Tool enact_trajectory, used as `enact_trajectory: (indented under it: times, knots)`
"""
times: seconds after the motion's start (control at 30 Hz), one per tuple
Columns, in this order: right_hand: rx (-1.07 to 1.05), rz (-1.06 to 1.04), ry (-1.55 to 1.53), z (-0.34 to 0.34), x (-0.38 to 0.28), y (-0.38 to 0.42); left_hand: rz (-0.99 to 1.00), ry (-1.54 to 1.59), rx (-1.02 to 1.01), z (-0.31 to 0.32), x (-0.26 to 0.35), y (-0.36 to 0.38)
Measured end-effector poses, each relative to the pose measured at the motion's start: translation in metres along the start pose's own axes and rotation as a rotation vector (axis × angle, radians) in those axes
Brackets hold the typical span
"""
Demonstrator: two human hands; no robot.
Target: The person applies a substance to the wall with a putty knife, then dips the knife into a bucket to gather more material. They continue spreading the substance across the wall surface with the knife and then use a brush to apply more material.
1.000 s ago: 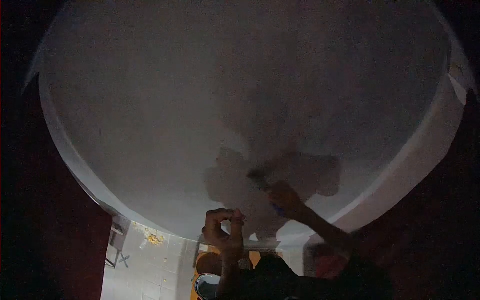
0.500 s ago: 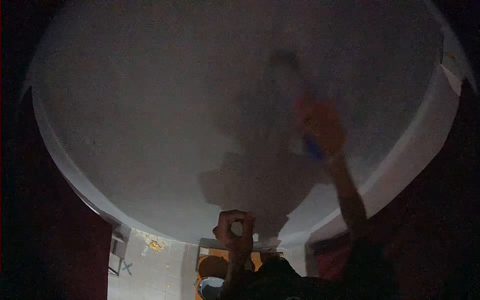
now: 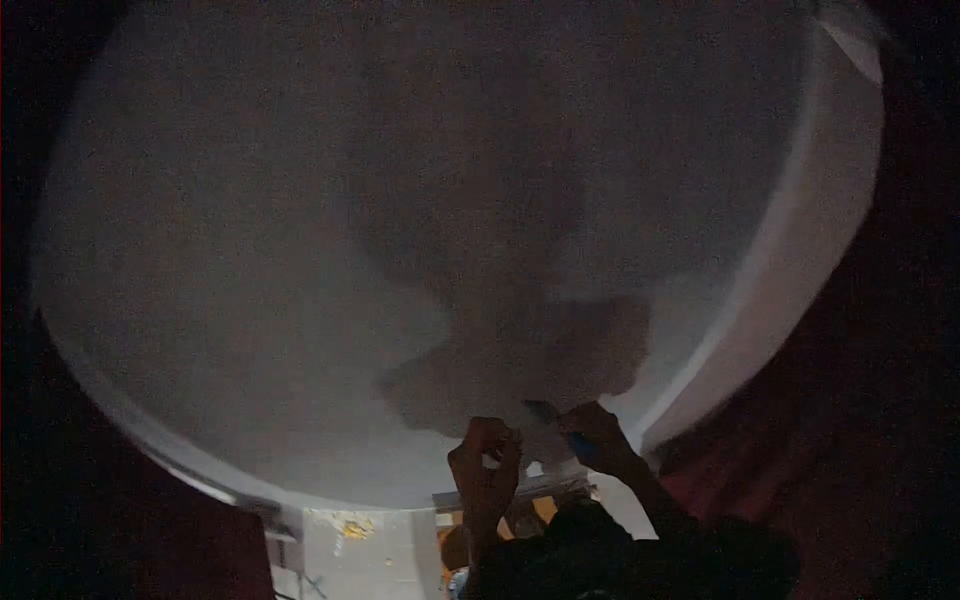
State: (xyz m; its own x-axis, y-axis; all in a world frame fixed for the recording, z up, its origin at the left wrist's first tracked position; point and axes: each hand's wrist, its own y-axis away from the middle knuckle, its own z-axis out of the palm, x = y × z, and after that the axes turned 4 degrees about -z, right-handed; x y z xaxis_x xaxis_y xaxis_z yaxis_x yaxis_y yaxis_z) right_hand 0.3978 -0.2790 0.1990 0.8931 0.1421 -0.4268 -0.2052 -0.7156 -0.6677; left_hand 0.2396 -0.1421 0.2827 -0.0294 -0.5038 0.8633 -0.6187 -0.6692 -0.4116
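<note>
Just below the shadow on the large pale wall [image 3: 250, 250], my right hand [image 3: 600, 440] is wrapped round a scraper [image 3: 541, 410]. Its blade looks flat and dark, and a bit of blue handle [image 3: 580, 444] shows at the palm. To the left, my left hand [image 3: 486, 450] is raised with fingers and thumb curled into a ring. A small light patch shows inside that ring; whether it is a held thing or the wall behind is too dark to tell. The scraper's blade points toward my left hand, with a gap between them.
Below the hands are orange and brown items [image 3: 530, 515], partly hidden by my arms. Yellow crumbs or flakes [image 3: 352, 524] lie on the pale tiled floor [image 3: 390, 560]. A dark frame [image 3: 285, 550] stands at lower left. Deep shadow covers both sides of the view.
My right hand has come down and left from high on the wall, bringing the scraper near my left hand. My left hand stays curled. The view has shifted slightly.
</note>
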Motion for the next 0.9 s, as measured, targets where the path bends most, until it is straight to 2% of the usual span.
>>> enact_trajectory:
  times: [0.07, 0.1, 0.2, 0.3, 0.37, 0.43, 0.5, 0.57, 0.63, 0.8, 0.9]
  knots:
    - [0.008, 0.138, -0.005, -0.023, -0.007, 0.011, -0.077, -0.118, -0.211, 0.016, 0.005, 0.001]
    - [0.008, 0.206, -0.011, -0.034, -0.01, 0.015, 0.052, -0.137, -0.283, 0.027, -0.01, 0.005]
    - [0.003, 0.221, 0.158, -0.058, -0.019, 0.027, -0.326, 0.109, -0.574, 0.063, -0.034, 0.011]
    - [-0.022, 0.241, 0.285, -0.083, -0.018, 0.032, -0.662, 0.593, -0.832, 0.11, -0.09, 0.029]
    - [-0.025, 0.285, 0.275, -0.094, -0.013, 0.039, -0.791, 0.582, -0.735, 0.134, -0.056, 0.033]
    - [-0.033, 0.325, 0.246, -0.104, -0.004, 0.042, -0.769, 0.437, -0.71, 0.151, -0.039, 0.029]
    - [-0.052, 0.357, 0.207, -0.114, 0.009, 0.047, -0.596, 0.17, -0.752, 0.161, -0.045, 0.027]
    - [-0.079, 0.395, 0.153, -0.136, 0.038, 0.054, -0.423, -0.098, -0.781, 0.209, -0.051, 0.013]
    - [-0.117, 0.431, 0.101, -0.14, 0.05, 0.06, -0.325, -0.208, -0.798, 0.224, -0.046, 0.016]
    - [-0.175, 0.632, -0.044, -0.143, 0.073, 0.061, -0.309, -0.167, -0.797, 0.245, -0.011, -0.006]
    - [-0.025, 1.011, -0.204, -0.152, 0.064, 0.049, -0.971, 0.596, -0.401, 0.268, -0.003, -0.014]
